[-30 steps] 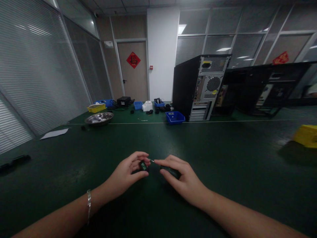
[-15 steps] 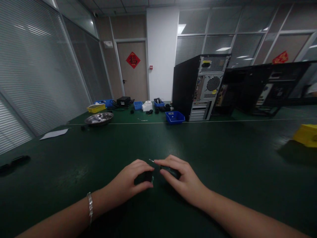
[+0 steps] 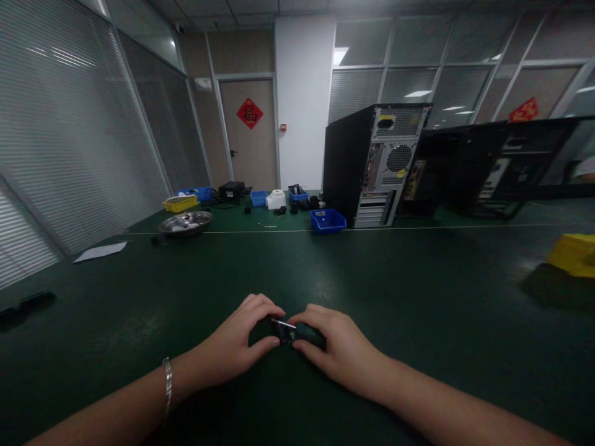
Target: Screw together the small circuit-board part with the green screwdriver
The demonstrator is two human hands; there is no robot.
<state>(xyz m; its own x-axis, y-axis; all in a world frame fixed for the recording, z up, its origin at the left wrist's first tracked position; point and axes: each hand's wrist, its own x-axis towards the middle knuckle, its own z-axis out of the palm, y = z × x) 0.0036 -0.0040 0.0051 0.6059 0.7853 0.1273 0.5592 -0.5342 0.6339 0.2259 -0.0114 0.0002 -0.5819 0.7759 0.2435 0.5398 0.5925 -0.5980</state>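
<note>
1. Broad dark-green tabletop (image 3: 395,279), reaching beneath and beyond both hands; clock directions run from the hands, twelve straight ahead.
2. Tall black computer tower (image 3: 346,167) at one o'clock, upright, its silver perforated metal back in sight.
3. Shallow round shiny metal dish (image 3: 186,223) towards eleven o'clock, well apart from the hands.
4. Deep-blue open plastic bin (image 3: 328,221) between twelve and one o'clock, just beside the tower.
5. Right hand (image 3: 341,341), on the three o'clock side, fingers curled and gripping the tool by its handle.
6. Left hand (image 3: 248,334), on the nine o'clock side, thumb and fingertips pinching the small part, palm hollow.
7. Slim tool with a dark-green handle (image 3: 310,335) and thin bright metal shaft, lying almost level, tip towards half past nine at the left fingertips; I cannot tell whether it touches the part.
8. Small dark part with paler specks (image 3: 286,336), in the gap between the two hands, below the shaft; its detail is too dim to make out.
</note>
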